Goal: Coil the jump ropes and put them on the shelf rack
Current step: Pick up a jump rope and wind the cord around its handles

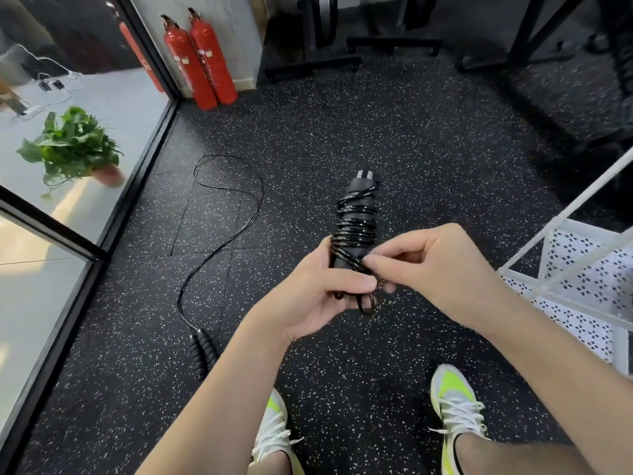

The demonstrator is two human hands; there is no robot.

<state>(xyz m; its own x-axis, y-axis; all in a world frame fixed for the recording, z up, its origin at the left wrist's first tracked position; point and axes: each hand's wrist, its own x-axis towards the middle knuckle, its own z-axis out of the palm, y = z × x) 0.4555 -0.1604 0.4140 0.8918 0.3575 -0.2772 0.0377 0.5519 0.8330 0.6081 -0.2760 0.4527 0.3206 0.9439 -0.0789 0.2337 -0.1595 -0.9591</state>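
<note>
My left hand (318, 289) grips the lower end of a black jump rope bundle (358, 217), whose cord is wound tightly around its handles, silver-capped end pointing away from me. My right hand (428, 265) pinches the cord at the bundle's lower part, and a small loop of cord hangs below my fingers. A second black jump rope (219, 234) lies uncoiled on the floor to the left, its ribbed handles (202, 353) side by side near my left forearm. The white perforated shelf rack (579, 269) stands at the right edge.
Two red fire extinguishers (198, 60) stand by the wall at upper left. A glass partition (68, 234) runs along the left, with a potted plant (73, 145) behind it. Black gym equipment bases (356, 53) sit at the top. My shoes (455, 402) are on the speckled rubber floor.
</note>
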